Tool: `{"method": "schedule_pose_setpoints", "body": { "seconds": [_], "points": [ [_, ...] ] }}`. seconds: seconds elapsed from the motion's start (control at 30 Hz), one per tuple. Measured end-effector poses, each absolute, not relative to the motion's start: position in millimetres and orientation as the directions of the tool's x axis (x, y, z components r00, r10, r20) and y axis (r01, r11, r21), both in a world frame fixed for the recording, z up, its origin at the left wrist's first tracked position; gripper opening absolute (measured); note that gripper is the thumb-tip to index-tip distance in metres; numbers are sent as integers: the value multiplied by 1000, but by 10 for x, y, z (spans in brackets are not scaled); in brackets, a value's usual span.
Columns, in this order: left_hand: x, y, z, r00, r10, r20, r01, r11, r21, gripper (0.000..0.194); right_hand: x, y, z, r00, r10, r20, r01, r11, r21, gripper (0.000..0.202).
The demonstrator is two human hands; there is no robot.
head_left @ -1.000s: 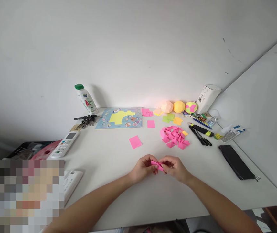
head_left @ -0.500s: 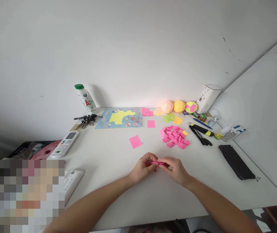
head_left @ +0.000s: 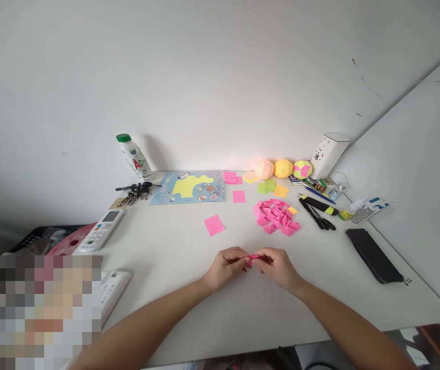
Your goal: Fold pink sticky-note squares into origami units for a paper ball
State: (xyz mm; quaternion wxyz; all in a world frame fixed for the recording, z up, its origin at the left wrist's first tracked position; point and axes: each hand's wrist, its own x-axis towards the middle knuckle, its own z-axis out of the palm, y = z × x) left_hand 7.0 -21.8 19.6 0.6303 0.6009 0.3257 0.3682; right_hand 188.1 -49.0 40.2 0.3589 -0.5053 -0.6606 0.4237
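Note:
Between the fingertips of both hands is a small folded piece of pink paper (head_left: 254,257), held just above the near part of the table. My left hand (head_left: 228,267) pinches its left end, and my right hand (head_left: 277,264) pinches the right end. Fingers cover much of the paper, so its exact folds are hidden. Beyond my right hand lies a heap of folded pink paper pieces (head_left: 275,217), with one orange piece at its edge. A flat pink paper square (head_left: 214,225) rests beyond my left hand, and another pink square (head_left: 238,196) lies farther back.
Three paper balls (head_left: 283,168) stand along the wall beside a white container (head_left: 329,154). Scissors (head_left: 320,218), a utility knife (head_left: 320,204) and a black pouch (head_left: 374,255) lie at right. Leftward are a bottle (head_left: 135,158), keys (head_left: 139,191), a remote (head_left: 102,230) and a blue sheet (head_left: 161,192).
The fingers of both hands have shifted their pinch on the pink paper, and my left fingers have straightened somewhat. The whole view has moved slightly; the table items stay where they were.

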Motion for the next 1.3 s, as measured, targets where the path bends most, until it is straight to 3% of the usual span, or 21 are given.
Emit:
{"method": "schedule_pose_setpoints", "body": {
  "seconds": [0.27, 0.67, 1.07, 1.3],
  "points": [
    [69, -219, 197, 506, 862, -13, -94, 71, 993, 21, 1874, -477, 359, -196, 978, -65, 238, -17, -971, 22],
    [68, -216, 187, 488, 871, -55, -70, 102, 992, 19, 1872, -468, 360, -208, 973, -104, 218, -57, -974, 28],
    [81, -251, 250, 491, 861, -132, 9, 146, 989, 26, 1843, -494, 309, -332, 941, 61, 425, 207, -881, 20],
    [71, -259, 240, 531, 825, -191, 24, 211, 977, 30, 1858, -485, 331, -346, 936, 60, 436, 217, -873, 24]
  ]
}}
